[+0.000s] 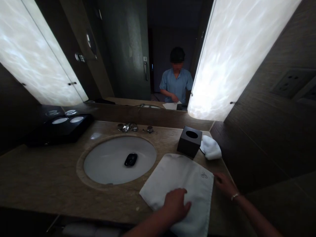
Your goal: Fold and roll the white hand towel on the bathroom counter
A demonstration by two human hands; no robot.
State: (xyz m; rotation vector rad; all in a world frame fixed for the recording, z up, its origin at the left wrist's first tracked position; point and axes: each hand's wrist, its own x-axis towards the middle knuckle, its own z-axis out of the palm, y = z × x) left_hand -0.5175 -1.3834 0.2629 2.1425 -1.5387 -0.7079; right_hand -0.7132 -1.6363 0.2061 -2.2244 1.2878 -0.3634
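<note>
A white towel [181, 184] lies spread flat on the stone counter [49, 177], with its near end hanging over the front edge. The left hand [176, 205] rests palm down on the near part of the towel, fingers loosely spread and grasping nothing. The right hand [224, 184] lies at the towel's right edge, near the corner with a small embroidered mark, fingers lightly bent and touching the cloth or the counter just beside it; whether it pinches the hem cannot be told. A thin bracelet sits on that wrist. Just beyond the towel, ahead of both hands, stands a dark square tissue box [189, 141] with a round hole in its top, touching or nearly touching the towel's far edge. To the right of the box, ahead of the right hand, a bunched white cloth [210, 148] lies against the wall corner. Left of the left hand, the oval white sink [103, 158] is set into the counter, with a dark drain plug [130, 159] at its bottom and a chrome tap [128, 127] behind it. Well to the left sits a black tray [59, 131] carrying covered glasses. Behind everything a mirror [128, 49] between two lit panels reflects a person in a blue shirt.
</note>
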